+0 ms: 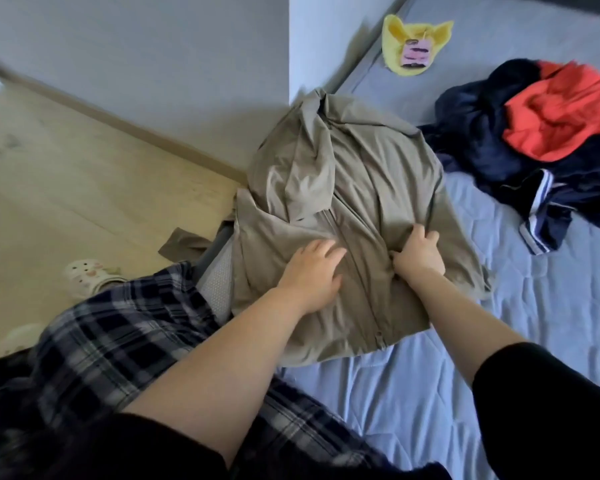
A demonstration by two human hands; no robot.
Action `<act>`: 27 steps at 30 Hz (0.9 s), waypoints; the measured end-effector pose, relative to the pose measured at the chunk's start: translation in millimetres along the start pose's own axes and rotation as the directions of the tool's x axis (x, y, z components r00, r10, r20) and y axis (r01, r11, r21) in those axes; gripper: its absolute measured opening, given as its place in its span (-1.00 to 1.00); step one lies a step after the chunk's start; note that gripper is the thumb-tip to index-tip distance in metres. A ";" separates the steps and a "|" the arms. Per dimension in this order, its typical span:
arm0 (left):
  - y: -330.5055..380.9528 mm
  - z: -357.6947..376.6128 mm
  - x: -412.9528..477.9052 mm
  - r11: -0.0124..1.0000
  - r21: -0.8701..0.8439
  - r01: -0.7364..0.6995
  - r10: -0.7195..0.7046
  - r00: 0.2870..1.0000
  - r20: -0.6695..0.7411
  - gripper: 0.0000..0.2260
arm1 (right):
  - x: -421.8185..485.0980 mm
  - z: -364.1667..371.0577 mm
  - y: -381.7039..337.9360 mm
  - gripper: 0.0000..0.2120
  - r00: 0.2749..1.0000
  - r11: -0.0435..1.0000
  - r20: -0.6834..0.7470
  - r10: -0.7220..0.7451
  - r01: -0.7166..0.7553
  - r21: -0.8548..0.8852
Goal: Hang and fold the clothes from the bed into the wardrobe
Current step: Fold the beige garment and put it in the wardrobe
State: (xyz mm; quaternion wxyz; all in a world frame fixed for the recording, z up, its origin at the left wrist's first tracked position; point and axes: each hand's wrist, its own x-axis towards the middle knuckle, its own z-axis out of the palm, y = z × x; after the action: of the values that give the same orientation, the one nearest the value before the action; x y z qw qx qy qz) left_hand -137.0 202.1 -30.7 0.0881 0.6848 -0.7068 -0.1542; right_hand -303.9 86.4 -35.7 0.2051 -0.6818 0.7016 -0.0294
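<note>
Khaki jacket [347, 188] on bed [499, 341] beneath both hands: left hand [312, 271] flat, right hand [418, 252] pinching.

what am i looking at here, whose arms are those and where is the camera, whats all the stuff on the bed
There is no machine here. The one picture comes from a camera worn on a person's head, looking forward and down, so the two bare arms are that person's own. They are working at a bed with a pale blue cover. A khaki jacket with a zip front lies on it, partly hanging over the edge. The left hand rests flat on the jacket with straight fingers; the right hand bunches its fabric. Farther back lie a heap of dark navy clothes with an orange garment on top, and a yellow item with a tag.
</note>
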 end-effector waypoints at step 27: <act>101.0 35.3 18.2 0.939 0.333 -0.087 -0.012 0.959 0.283 -0.03 | 28.3 -73.5 95.2 -0.76 0.928 0.961 -0.297 0.226 -0.261 -0.085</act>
State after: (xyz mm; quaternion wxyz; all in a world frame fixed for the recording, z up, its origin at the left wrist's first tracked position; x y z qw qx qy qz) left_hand -244.7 188.9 -31.2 -0.1307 0.6469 -0.7412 -0.1229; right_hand -417.5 48.0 -6.1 0.0618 -0.5892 0.8035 -0.0581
